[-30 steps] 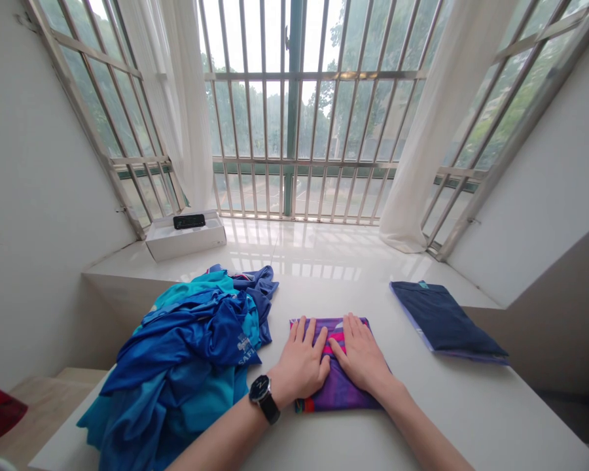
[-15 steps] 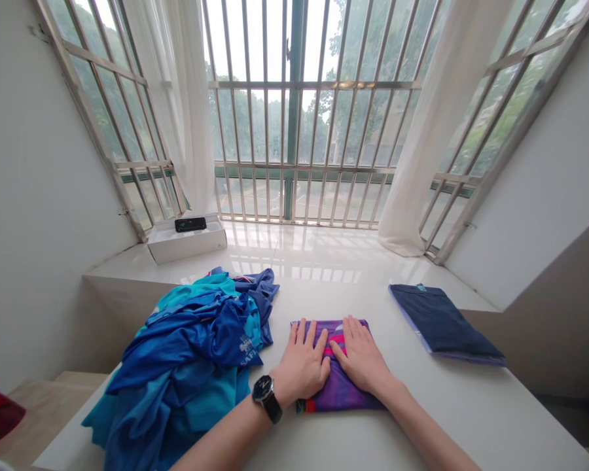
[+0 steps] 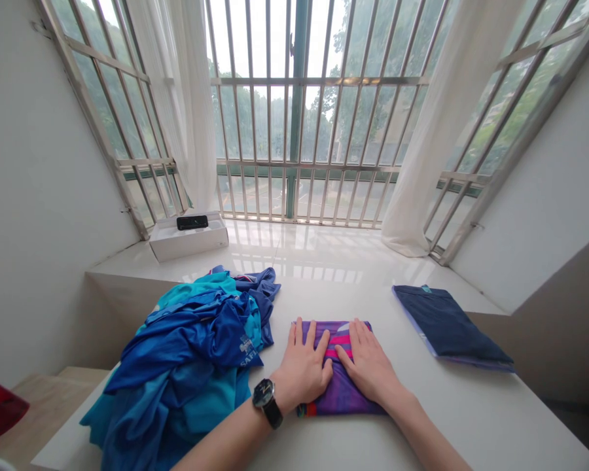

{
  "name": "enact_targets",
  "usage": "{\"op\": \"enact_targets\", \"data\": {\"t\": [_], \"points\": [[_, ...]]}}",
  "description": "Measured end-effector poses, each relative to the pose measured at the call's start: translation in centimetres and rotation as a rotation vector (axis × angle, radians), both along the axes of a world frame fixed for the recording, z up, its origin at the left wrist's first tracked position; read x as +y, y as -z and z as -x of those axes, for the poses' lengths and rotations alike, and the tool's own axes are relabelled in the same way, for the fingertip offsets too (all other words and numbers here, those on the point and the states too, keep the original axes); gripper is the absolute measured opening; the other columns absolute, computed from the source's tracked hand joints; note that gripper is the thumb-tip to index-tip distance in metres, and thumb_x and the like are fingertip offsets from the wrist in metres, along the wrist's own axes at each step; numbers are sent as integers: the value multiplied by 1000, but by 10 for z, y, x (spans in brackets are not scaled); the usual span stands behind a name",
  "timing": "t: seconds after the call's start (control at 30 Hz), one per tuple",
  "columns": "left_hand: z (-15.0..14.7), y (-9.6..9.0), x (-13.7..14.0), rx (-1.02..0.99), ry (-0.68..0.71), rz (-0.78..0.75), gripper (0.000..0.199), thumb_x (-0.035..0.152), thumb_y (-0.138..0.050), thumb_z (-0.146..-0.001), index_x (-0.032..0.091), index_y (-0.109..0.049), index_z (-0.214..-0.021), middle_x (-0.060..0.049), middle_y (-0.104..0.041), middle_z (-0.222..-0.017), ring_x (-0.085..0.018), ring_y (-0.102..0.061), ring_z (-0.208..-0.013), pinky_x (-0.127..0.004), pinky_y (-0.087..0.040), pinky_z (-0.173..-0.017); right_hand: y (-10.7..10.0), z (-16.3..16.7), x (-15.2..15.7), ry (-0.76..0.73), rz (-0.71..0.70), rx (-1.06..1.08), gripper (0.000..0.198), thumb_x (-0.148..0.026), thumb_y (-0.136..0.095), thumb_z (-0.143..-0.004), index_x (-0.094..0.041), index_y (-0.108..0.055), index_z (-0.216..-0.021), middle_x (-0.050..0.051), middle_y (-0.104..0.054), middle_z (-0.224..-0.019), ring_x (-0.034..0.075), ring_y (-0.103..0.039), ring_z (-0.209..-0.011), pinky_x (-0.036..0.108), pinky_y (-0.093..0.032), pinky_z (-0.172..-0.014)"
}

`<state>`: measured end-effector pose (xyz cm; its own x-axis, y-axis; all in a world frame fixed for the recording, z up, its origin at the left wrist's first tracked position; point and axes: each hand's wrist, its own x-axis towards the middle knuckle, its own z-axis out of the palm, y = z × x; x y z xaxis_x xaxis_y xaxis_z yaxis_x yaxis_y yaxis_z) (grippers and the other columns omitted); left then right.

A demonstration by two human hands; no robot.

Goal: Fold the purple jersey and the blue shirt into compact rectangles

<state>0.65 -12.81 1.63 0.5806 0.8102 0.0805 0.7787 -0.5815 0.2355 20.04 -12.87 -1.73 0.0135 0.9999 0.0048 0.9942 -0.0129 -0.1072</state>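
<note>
A purple shirt [image 3: 341, 392] with pink stripes lies folded into a flat rectangle on the white table [image 3: 324, 445]. My left hand [image 3: 304, 369] rests flat on its left half, fingers spread and pointing away from me; a black-strapped watch [image 3: 265, 394] is on that wrist. On the right half lies my right hand [image 3: 370, 366], palm down, its fingers close together and thumb held out toward the left hand. Neither hand grips the cloth. Parts of the shirt are hidden under both hands.
To the left is a loose heap of blue and turquoise shirts [image 3: 191, 353]. A dark navy folded garment [image 3: 451, 324] lies at the right. Farther back, a black phone [image 3: 192, 222] sits on a white box [image 3: 191, 245] by the barred window [image 3: 294, 131].
My right hand has slid slightly to the right across the shirt, widening the gap between the hands. The left hand stays nearly in place. The view has shifted a little.
</note>
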Motion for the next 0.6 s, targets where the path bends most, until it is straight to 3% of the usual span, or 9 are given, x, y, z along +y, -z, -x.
{"op": "enact_targets", "data": {"t": [0.6], "points": [[0, -2, -4, -11, -56, -9, 63, 55, -26, -101, 24, -35, -155, -16, -29, -161, -48, -12, -148, -65, -15, -117, -8, -1, -4, 91, -9, -20, 90, -62, -36, -93, 3, -26, -154, 22, -21, -162, 31, -18, -151, 43, -16, -124]]}}
